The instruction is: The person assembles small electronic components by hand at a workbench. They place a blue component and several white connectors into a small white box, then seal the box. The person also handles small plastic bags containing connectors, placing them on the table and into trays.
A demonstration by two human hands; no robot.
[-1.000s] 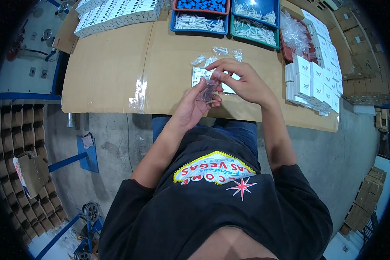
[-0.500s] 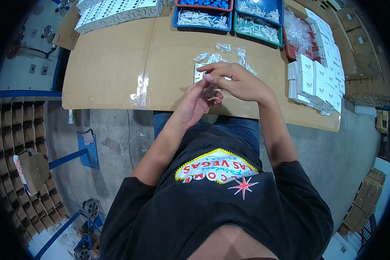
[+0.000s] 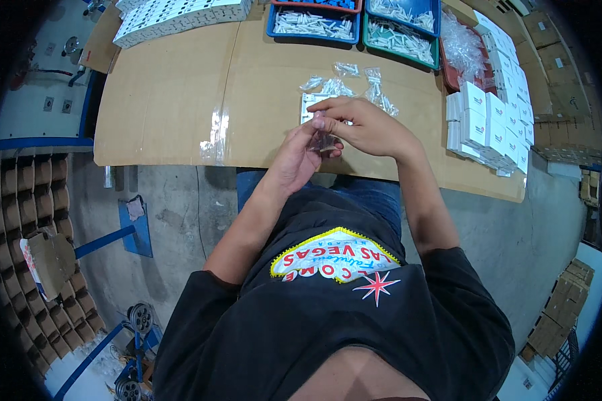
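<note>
Above the table's front edge, my two hands meet around a small clear plastic bag [image 3: 322, 142]. My left hand [image 3: 294, 160] is turned palm up, its fingers curled around the bag. From the right, my right hand [image 3: 371, 127] reaches over, thumb and fingers pinched at the bag's upper end. Whether anything lies inside the bag cannot be made out. Partly hidden behind my fingers is a flat white piece [image 3: 308, 101] on the cardboard. Just beyond it lie white plugs [image 3: 336, 87] and small clear bags of white parts [image 3: 374, 85].
Cardboard [image 3: 160, 107] covers the table. Along the far side stand a blue tray [image 3: 311, 41] and a green tray [image 3: 400, 59] of white plugs. A red tray [image 3: 451, 73] holds clear bags. Stacked white boxes [image 3: 485, 127] sit at right, with more white boxes [image 3: 180, 27] far left.
My hands stay together with only a slight shift of the fingers. More of the clear bag now shows between them.
</note>
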